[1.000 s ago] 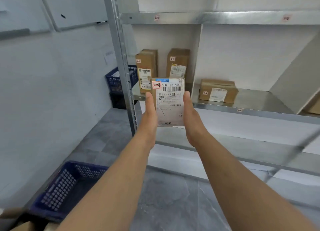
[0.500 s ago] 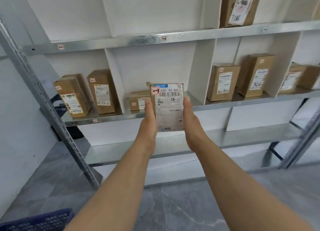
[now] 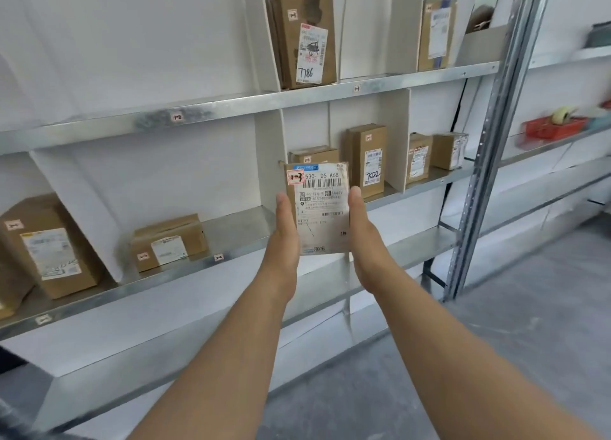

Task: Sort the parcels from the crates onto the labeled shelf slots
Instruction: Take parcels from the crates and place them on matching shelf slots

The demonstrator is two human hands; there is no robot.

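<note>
Shelf (image 3: 231, 105) behind; 2 hands (left hand (image 3: 287, 231), right hand (image 3: 363, 228)) hold parcel (image 3: 322, 208).

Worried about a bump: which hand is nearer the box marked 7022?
Right. The right hand, holding the parcel on its right edge, sits just below the 7022 box; the left hand holds the left edge, farther away.

Left hand (image 3: 286, 236) and right hand (image 3: 365, 233) clasp an upright brown cardboard parcel (image 3: 322, 208) with a white label, seemingly marked 1-3, before the grey metal shelf (image 3: 231, 105).
</note>
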